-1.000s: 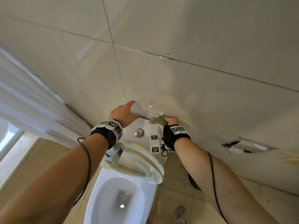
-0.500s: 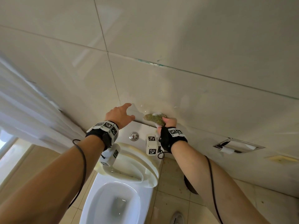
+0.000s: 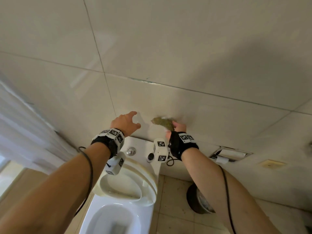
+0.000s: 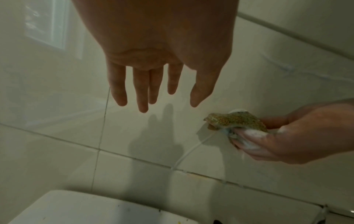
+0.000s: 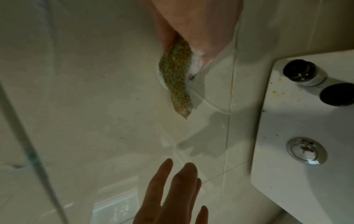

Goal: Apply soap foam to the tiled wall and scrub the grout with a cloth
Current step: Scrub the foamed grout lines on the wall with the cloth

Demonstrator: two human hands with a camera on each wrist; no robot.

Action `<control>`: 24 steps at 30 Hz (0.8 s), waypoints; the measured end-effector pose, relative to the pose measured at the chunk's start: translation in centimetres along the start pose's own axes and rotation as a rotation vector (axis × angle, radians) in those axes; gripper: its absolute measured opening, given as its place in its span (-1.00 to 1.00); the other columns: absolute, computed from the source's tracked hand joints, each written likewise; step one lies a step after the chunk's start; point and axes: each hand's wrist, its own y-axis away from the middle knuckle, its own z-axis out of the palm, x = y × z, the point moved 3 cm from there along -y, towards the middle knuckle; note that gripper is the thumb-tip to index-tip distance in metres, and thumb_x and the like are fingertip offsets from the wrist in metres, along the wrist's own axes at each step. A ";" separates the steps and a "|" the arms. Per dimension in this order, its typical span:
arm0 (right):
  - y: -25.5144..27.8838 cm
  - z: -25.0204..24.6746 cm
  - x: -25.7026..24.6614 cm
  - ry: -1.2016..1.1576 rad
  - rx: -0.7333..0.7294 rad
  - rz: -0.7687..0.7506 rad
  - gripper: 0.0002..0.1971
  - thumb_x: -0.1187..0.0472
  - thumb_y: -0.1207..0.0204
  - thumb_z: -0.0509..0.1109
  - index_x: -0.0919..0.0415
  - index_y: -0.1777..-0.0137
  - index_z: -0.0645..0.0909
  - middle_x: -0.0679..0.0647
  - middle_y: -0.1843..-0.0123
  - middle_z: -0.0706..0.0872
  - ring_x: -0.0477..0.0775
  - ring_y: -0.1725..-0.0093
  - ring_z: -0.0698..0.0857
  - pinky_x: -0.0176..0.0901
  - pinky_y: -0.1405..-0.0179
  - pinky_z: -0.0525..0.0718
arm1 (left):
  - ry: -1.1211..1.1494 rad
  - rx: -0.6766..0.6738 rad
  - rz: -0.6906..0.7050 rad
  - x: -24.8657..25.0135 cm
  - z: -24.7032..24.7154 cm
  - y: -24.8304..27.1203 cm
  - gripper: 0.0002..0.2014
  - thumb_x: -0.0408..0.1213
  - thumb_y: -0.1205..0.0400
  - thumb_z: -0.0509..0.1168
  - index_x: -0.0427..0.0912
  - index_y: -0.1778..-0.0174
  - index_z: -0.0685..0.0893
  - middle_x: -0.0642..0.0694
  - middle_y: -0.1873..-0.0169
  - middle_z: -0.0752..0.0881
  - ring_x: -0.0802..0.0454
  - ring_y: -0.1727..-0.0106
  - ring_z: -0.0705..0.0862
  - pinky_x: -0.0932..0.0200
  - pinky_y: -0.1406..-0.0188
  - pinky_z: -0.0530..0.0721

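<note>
My right hand (image 3: 177, 128) grips a wadded olive-green cloth (image 3: 163, 122) and presses it against the beige tiled wall (image 3: 211, 53) just above the toilet cistern. White soap foam (image 4: 252, 133) coats my thumb and the cloth's edge. A thin foam trail (image 4: 191, 149) runs down to the horizontal grout line (image 4: 145, 160). In the right wrist view the cloth (image 5: 177, 78) hangs from my fingers against the tile. My left hand (image 3: 125, 122) hovers to the cloth's left with fingers (image 4: 141, 89) straight and spread, holding nothing and just off the wall.
The white cistern lid (image 3: 141, 149) with a chrome flush button (image 3: 131, 151) and a small dark-capped bottle (image 3: 150, 157) sits right below my hands. The toilet bowl (image 3: 118, 215) is open beneath. A recessed paper holder (image 3: 231, 155) lies right, a curtain (image 3: 25, 132) left.
My right hand has slid the cloth up the tile, away from the grout line above the cistern. My left hand has lifted with it and spread its fingers.
</note>
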 end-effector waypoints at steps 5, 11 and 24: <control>2.9 0.5 -3.0 -0.122 -0.030 -0.036 -0.52 0.28 -0.72 0.18 0.34 -0.61 0.28 0.26 -0.62 0.37 0.19 -0.55 0.44 0.00 -0.48 0.45 | 0.011 0.032 0.032 1.7 -1.5 0.9 -0.40 0.08 -0.66 0.27 0.16 -0.64 0.33 -0.19 -0.38 0.66 -0.23 -0.34 0.64 -0.03 -0.24 0.57; 6.2 1.3 -6.7 -0.236 -0.087 -0.070 -0.51 0.27 -0.70 0.20 0.30 -0.61 0.28 0.22 -0.64 0.36 0.20 -0.60 0.39 -0.04 -0.41 0.48 | 0.063 0.102 0.094 3.5 -3.6 2.5 -0.38 0.04 -0.66 0.30 0.09 -0.66 0.34 -0.10 -0.54 0.54 -0.17 -0.47 0.56 -0.09 -0.38 0.53; 11.3 6.1 -9.7 -0.542 -0.345 -0.251 -0.73 0.55 -0.62 0.12 0.30 0.09 0.63 0.25 0.06 0.69 0.22 0.02 0.69 0.20 -0.52 0.46 | 0.238 0.164 0.152 4.2 -7.4 4.6 -0.42 0.22 -0.66 0.23 0.10 -0.58 0.44 -0.14 -0.40 0.67 -0.15 -0.38 0.65 -0.09 -0.35 0.60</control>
